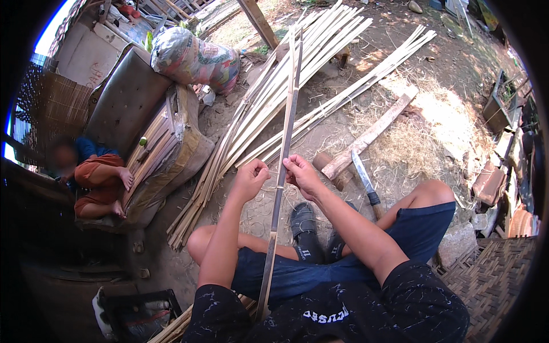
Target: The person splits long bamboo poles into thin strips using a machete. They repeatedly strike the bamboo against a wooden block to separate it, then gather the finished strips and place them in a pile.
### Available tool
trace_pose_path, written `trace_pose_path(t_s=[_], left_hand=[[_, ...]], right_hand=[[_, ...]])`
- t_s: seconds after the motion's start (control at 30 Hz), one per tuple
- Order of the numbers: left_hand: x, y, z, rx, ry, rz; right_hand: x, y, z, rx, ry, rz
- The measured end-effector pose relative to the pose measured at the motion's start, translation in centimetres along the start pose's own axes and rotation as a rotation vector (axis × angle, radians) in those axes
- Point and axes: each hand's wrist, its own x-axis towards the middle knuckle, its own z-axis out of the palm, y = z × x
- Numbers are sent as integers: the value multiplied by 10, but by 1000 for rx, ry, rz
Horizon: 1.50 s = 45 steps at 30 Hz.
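Note:
A long, narrow bamboo strip (276, 212), dark on one face and pale in stretches, runs lengthwise in front of me from my lap out past my hands. My right hand (303, 177) pinches it near its middle between thumb and fingers. Just left of the strip is my left hand (250, 179), its fingers curled in and thumb pressed to them, a little apart from the strip. Whatever it holds, if anything, is too small to make out. Beyond my hands, a large fan of split bamboo strips (263, 108) lies on the ground.
A long-bladed knife (364, 176) leans against a rough wooden beam (372, 136) to my right. Pale shavings (417, 143) cover the ground there. On the left, a person (100, 171) sits on a worn sofa (123, 94) near a stuffed sack (194, 60). A woven mat (486, 280) lies at right.

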Motion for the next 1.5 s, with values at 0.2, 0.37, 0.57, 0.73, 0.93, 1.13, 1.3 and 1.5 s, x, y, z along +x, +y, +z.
trace_pose_path(t_s=[0.2, 0.37, 0.57, 0.73, 0.93, 1.13, 1.3, 1.5], left_hand=[[-5, 9, -2, -288, -65, -160], [-15, 36, 34, -388, -45, -331], [-11, 8, 45, -267, 84, -267], [-17, -11, 57, -86, 293, -88], [-21, -12, 74, -45, 537, 41], [-23, -12, 73, -234, 540, -33], [-25, -18, 74, -181, 585, 14], [-14, 1, 77, -347, 496, -88]], right_hand=[[0, -6, 0, -36, 3, 0], [3, -1, 0, -11, -14, -9], [9, -3, -6, -111, 15, -30], [8, -6, -2, -129, 77, 29], [10, -7, -3, -191, 117, 34], [13, -3, -3, -174, 116, -8], [12, 0, 0, -195, 127, -36], [12, 1, -11, -224, 162, 3]])
